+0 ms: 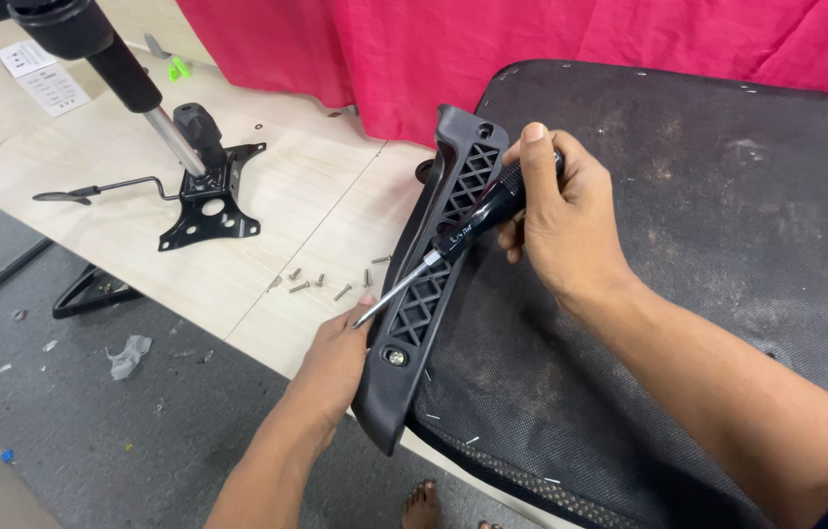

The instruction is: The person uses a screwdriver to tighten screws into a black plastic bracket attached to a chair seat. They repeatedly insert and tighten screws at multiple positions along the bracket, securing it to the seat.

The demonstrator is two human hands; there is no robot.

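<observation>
- Screwdriver (463, 233) sits in my right hand (556, 220), fingers wrapped tight round its black handle, the shaft slanting down toward the lower left and its tip ending near my left thumb
- my left hand (336, 358) grips the outer edge of the black armrest bracket (429, 284) at centre frame, steadying it against the upturned seat base (688, 264) that fills the right half
- one screw (395, 358) already sits in the bracket's lower hole; the upper hole (485, 129) looks empty
- loose screws (321, 284) lie on the pale board (267, 211) just left of the bracket
- gas-lift mechanism (203, 186) stands in the upper left, well apart
- step in hand, as I judge it: fixing the bracket to the seat; the next move calls for keeping the bracket square and the tip seated squarely in a screw head
</observation>
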